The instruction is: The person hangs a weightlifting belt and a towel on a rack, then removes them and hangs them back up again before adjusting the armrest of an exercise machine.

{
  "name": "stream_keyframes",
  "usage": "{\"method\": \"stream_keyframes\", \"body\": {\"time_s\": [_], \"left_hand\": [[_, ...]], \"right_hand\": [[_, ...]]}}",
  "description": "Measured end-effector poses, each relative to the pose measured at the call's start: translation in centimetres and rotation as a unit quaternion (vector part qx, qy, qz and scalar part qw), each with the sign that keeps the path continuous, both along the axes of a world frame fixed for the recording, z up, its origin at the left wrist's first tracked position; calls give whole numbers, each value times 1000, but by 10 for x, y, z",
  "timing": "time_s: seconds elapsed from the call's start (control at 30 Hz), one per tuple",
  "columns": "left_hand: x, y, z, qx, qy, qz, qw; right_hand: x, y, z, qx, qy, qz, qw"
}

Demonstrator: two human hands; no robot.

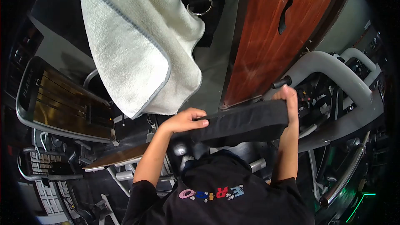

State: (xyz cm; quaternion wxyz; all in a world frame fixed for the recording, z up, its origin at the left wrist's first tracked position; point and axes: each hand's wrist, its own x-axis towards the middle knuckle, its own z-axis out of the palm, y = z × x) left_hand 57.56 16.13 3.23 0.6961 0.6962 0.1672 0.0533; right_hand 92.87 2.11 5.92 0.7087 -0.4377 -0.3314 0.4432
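Observation:
A long black padded block point(248, 121), like a gym cushion with a wrinkled fabric cover, spans the space in front of my body, tilted slightly up to the right. My left hand point(185, 121) grips its left end, thumb on the near face. At the opposite end, my right hand point(287, 100) is closed around the edge, with its thumb pointing up; most of its fingers are hidden. A short black grip point(281, 82) on a grey machine frame lies just beyond my right hand. Above my left hand hangs a white towel point(133, 46) with grey edging, touched by neither hand.
To the right curves a thick grey machine frame point(354, 77). A reddish wood panel point(271, 37) stands ahead, with a black strap point(285, 16) over it. A metal ring point(200, 8) hangs beside the towel. At left is a machine with a dark panel point(62, 104).

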Motion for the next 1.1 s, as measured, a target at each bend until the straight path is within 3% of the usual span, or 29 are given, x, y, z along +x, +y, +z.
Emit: {"method": "stream_keyframes", "body": {"time_s": [0.03,0.1,0.2,0.3,0.5,0.53,0.67,0.73,0.8,0.9,0.97,1.03,1.1], "left_hand": [[-9,4,-2,13,21,-3,1000],[-24,7,-5,17,27,16,999],[-41,10,-18,-3,23,47,999],[-47,11,-39,2,12,76,997],[-48,15,-60,-14,-42,110,993],[-46,14,-61,-21,-53,120,991],[-44,23,-69,-24,-41,117,992],[-45,23,-71,-66,-52,121,989],[-42,22,-83,-108,-86,162,977],[-38,9,-63,-177,-79,207,959],[-39,23,-92,-163,-109,147,970],[-27,21,-98,-114,-7,143,983],[-10,10,-121,-52,10,113,992]], "right_hand": [[-15,-3,21,-36,102,-58,992],[-32,5,56,-52,127,-175,975],[-15,10,79,45,18,-134,990],[-16,14,111,138,17,-74,988],[-36,24,182,158,-7,-134,978],[-35,23,193,180,-28,-77,980],[-45,27,240,175,-63,-100,978],[-35,27,257,170,-141,13,975],[-16,29,276,174,-152,23,973],[-6,23,296,181,-171,53,967],[-20,17,311,197,-196,24,960],[-36,9,325,216,-225,-6,950],[-55,4,334,236,-255,-37,937]]}}
